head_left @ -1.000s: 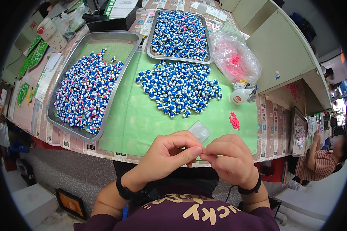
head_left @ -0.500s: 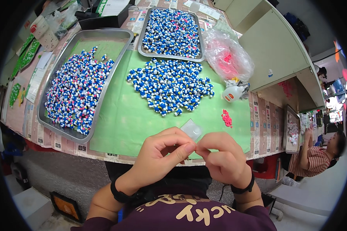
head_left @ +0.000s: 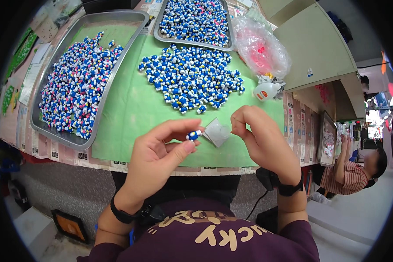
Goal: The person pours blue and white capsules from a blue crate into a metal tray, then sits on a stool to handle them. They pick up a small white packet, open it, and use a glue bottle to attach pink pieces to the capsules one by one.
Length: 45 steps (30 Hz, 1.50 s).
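Note:
Between thumb and fingers, my left hand (head_left: 155,153) holds a small blue-and-white figurine (head_left: 192,136) with a yellow spot. My right hand (head_left: 268,142) is pinched closed, its fingertips at the right side of a small clear square (head_left: 215,131) with a round dish on it; whatever the pinch holds cannot be made out. Beyond the hands, a loose pile of similar figurines (head_left: 192,78) spreads over the green mat (head_left: 122,113). The small pink pieces seen earlier at the right are hidden behind my right hand.
A large metal tray (head_left: 88,143) of figurines stands left, another tray (head_left: 194,42) at the back. On the right are a white bottle (head_left: 266,90), a clear bag (head_left: 266,48) with pink pieces, and a pale cabinet (head_left: 316,48). Farther right sits another person (head_left: 353,177).
My hands have drawn apart and moved forward over the mat. The left one now shows the figurine; the right has gone to the clear square's dish. The view has shifted slightly.

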Available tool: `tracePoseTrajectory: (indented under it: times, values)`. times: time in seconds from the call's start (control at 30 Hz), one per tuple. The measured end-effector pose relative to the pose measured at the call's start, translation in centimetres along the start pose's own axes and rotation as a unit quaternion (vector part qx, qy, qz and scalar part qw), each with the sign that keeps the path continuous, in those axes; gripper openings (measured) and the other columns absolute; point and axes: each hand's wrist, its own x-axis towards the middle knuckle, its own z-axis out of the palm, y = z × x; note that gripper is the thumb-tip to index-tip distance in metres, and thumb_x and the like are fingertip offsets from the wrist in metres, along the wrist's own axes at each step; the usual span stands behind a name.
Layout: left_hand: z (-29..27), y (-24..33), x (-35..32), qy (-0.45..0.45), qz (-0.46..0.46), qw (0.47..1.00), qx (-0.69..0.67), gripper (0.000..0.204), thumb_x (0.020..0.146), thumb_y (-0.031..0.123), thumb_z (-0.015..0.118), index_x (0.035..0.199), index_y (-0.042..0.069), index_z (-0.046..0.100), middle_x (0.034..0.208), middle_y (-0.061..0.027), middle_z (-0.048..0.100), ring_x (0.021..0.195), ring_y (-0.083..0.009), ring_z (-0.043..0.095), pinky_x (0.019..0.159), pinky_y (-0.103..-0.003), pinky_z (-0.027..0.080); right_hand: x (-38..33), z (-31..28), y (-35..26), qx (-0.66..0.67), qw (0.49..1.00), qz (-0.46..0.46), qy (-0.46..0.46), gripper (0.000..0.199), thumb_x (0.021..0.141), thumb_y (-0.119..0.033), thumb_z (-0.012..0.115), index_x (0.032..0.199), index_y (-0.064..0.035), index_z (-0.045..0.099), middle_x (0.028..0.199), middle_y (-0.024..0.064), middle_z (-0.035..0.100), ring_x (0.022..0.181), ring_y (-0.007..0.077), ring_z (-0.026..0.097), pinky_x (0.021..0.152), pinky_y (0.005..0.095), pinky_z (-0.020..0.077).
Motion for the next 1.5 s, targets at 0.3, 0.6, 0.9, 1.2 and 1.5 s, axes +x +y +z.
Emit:
tracePoseTrajectory:
  times: [0.3,0.6,0.9,1.2,1.5]
  values:
    - [-1.4,-0.7,0.3,0.01,0.009,0.999,-0.034,0.028,0.09,-0.003,0.062,0.118,-0.005,0.061,0.114,-0.0103,0.064,0.096,-0.0117,0.06,0.088,-0.028,0.053,1.2,0.6,-0.2,-0.014,1.0,0.001,-0.027,0.021,0.074,0.015,0.05,0.085,-0.0018,0.045,0.077,0.0096,0.052,0.075,0.0281,0.054,0.07,0.0354,0.0442]
    - [-1.2,-0.6,0.5,0.008,0.0,0.998,-0.063,0.028,0.088,-0.003,0.065,0.116,-0.005,0.061,0.112,-0.0115,0.066,0.098,-0.0147,0.064,0.087,-0.028,0.053,1.2,0.3,-0.5,-0.027,0.999,0.007,-0.021,0.018,0.076,0.012,0.051,0.086,-0.0026,0.047,0.075,0.0099,0.052,0.074,0.0297,0.053,0.067,0.0375,0.042]
    - [-0.7,-0.8,0.5,0.013,0.007,0.998,-0.066,0.028,0.087,-0.003,0.065,0.115,-0.004,0.061,0.111,-0.0116,0.067,0.098,-0.0144,0.065,0.087,-0.026,0.052,1.2,1.0,-0.3,-0.07,0.997,-0.027,-0.006,0.02,0.074,0.01,0.049,0.086,-0.0062,0.046,0.073,0.0081,0.051,0.073,0.0291,0.052,0.07,0.0374,0.0377]
    - [-0.1,-0.8,0.8,0.01,0.003,0.999,-0.053,0.026,0.088,-0.002,0.064,0.113,-0.005,0.06,0.111,-0.0164,0.066,0.097,-0.0214,0.068,0.086,-0.032,0.055,0.5,-0.9,-3.6,0.168,0.985,0.019,0.044,0.029,0.085,0.013,0.058,0.083,-0.0072,0.037,0.09,0.0084,0.055,0.082,0.0139,0.052,0.075,0.0265,0.0443]
    - [1.2,-0.7,0.9,0.006,0.045,0.994,-0.1,0.026,0.085,-0.007,0.067,0.11,-0.003,0.061,0.11,-0.0128,0.066,0.101,-0.0163,0.064,0.089,-0.03,0.054,-0.6,1.7,-5.3,0.275,0.947,-0.006,0.165,0.034,0.087,0.008,0.063,0.084,-0.0105,0.034,0.095,0.0121,0.058,0.084,0.0139,0.052,0.08,0.0262,0.0427]
